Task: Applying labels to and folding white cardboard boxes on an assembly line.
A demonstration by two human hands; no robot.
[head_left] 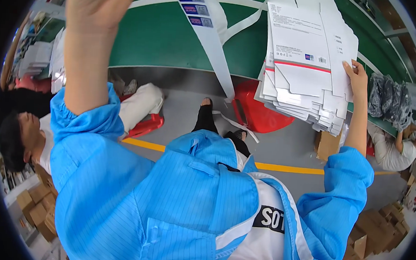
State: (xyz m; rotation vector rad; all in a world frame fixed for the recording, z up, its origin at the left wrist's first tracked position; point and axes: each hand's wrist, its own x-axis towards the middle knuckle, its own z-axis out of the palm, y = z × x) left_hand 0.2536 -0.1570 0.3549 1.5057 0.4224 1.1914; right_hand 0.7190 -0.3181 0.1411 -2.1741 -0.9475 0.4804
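Reaching forward with both forearms bare below rolled blue sleeves (82,115). Losing most of the left hand (99,2) beyond the upper edge, with only the wrist and lower part in view; impossible to tell the spread of its fingers, or any hold in them. Showing the right hand (357,76) more fully, touching the right edge of a stack of flat white cartons (301,45) with bent fingers (359,68), only narrowly apart from the thumb; partly hidden, so hard to tell a firm pinch from light contact. Finding the stack at the near edge of the green tabletop (166,39), right of the middle, cut off above and unevenly layered below. Seeing also a strip of labels (199,16) between the two arms, likewise cut off above, hanging past the tabletop's near edge to just beside a red stool (257,109), itself partly covered by the cartons. Making out only loosely, beyond the right forearm, some dark bundles in clear plastic (388,100).
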